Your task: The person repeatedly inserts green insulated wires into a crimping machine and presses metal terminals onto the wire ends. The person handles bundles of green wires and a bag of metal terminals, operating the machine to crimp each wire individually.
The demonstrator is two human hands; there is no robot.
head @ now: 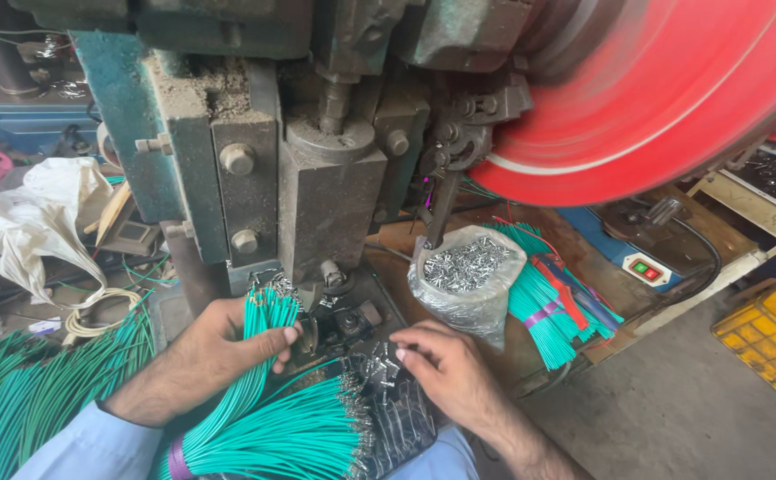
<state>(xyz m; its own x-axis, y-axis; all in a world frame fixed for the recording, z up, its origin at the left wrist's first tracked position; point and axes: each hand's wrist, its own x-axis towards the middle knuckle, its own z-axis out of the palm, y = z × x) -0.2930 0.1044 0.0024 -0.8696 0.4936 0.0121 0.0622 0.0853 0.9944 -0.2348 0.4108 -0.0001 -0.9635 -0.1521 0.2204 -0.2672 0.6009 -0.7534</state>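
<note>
Two bundles tell me how far I have come. The bundle of green wires (259,373) in my left hand (206,360) stands fanned upward, its tips right at the die (330,307) of the grey press (317,187), and my fingers are clamped round it, thumb across the front. Below it, across my lap, lies a second sheaf of green wires (295,436) whose ends already carry small metal terminals, bound with a purple band (177,460) at the back; I judge those finished. Still to do, I reckon, are the loose green wires (24,391) heaped at my far left and the tied bunch (548,307) beyond the press on the right, so much remains.

My right hand (446,369) is apart from the left, fingers curled and pinched over dark plastic (397,404) strewn with small silvery pieces; whether it grips one I cannot tell. Just behind it sits a clear bag of metal terminals (468,271), open-topped. The red flywheel (672,89) above is blurred.

The wires look thin, stiff and straight, teal-green.
</note>
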